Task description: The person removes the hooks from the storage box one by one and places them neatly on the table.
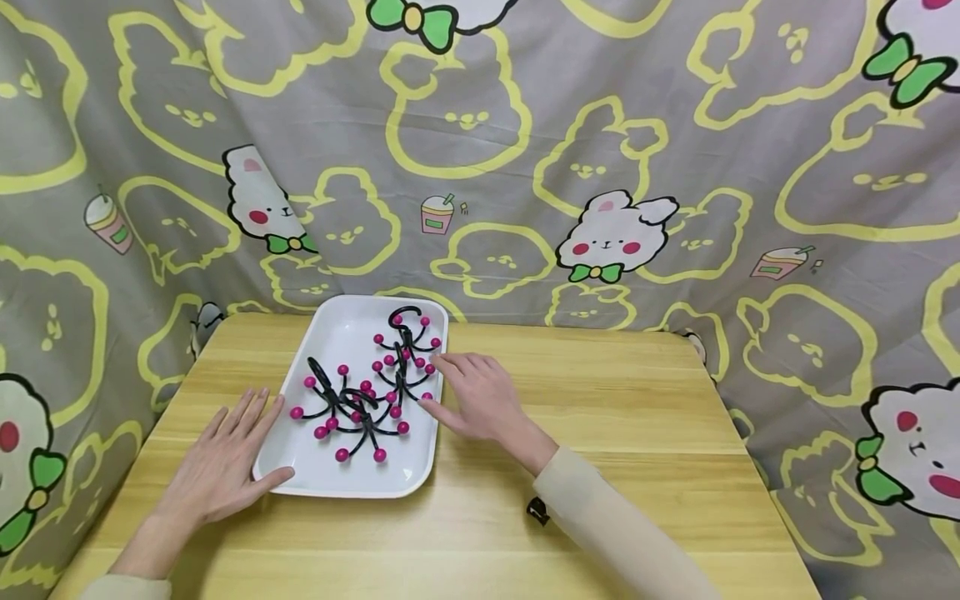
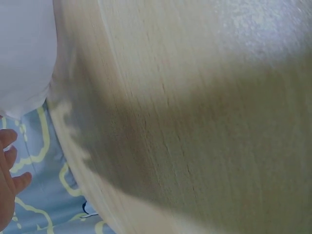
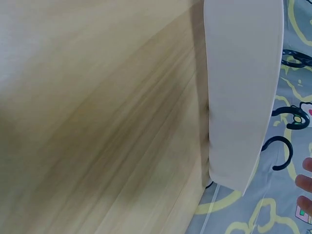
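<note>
A white tray (image 1: 300, 462) on the table holds several black multi-arm hooks (image 1: 367, 421) with pink ball tips, bunched together at its middle and far right. My left hand (image 1: 225, 462) is at the tray's left side, fingers spread and straight, its thumb over the near-left rim. At the right rim is my right hand (image 1: 480, 396), its fingers extended and its thumb apart from them. Curved black hook tops (image 3: 282, 151) rise above the tray wall (image 3: 241, 97) in the right wrist view. Neither hand grips a hook.
A small black clip-like object (image 1: 537, 510) lies on the wooden table (image 1: 615, 400), beside my right sleeve (image 1: 600, 500). Behind the table and along its sides hangs a grey curtain (image 1: 510, 200) with cartoon bears and rabbits.
</note>
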Available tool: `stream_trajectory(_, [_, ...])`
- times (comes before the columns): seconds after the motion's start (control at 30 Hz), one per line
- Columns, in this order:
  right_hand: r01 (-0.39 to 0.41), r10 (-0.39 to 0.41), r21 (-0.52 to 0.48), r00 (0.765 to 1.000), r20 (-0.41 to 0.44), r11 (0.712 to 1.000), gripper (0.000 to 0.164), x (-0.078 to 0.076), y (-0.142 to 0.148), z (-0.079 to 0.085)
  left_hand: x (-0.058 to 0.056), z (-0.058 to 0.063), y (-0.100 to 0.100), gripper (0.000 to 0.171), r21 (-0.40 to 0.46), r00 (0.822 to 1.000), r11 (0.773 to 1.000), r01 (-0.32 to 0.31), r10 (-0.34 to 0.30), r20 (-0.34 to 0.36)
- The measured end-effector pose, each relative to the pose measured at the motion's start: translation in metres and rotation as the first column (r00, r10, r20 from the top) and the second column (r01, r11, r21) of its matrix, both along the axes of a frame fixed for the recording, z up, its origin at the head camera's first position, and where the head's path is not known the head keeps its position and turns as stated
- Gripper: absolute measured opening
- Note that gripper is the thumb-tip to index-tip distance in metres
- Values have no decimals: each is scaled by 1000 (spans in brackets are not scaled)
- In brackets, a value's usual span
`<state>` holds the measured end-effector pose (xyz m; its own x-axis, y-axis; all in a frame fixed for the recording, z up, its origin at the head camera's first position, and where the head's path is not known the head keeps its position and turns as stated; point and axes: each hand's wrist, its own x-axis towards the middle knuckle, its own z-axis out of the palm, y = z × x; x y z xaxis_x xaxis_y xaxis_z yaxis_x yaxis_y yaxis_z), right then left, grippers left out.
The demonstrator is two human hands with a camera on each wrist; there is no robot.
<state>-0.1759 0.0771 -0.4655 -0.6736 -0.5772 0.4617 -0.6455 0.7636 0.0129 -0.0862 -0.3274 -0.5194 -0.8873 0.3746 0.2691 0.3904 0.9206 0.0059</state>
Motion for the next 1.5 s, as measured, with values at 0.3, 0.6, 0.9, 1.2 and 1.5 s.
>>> stream_trajectory(0.3, [17,-25,88,996,91,996,66,-18,-25,4,-1,2,0,109,1,1000,1000,-7,7,9])
stream_trajectory(0.6, [22,-39,147,993,114,989,60,-35,-41,0,-2,2,1,109,-2,1000,1000,-10,10,14])
stream_trajectory(0.9, [34,-50,167,994,92,985,57,-45,-48,-5,-3,2,1,110,-3,1000,1000,-13,14,24])
stream_trajectory(1.2, [22,-32,201,998,49,979,57,-51,-54,-4,-2,2,0,109,4,1000,1000,-13,12,18])
stream_trajectory(1.5, [24,-43,240,996,76,970,49,-54,-56,-1,-2,0,0,110,4,999,1000,-13,13,31])
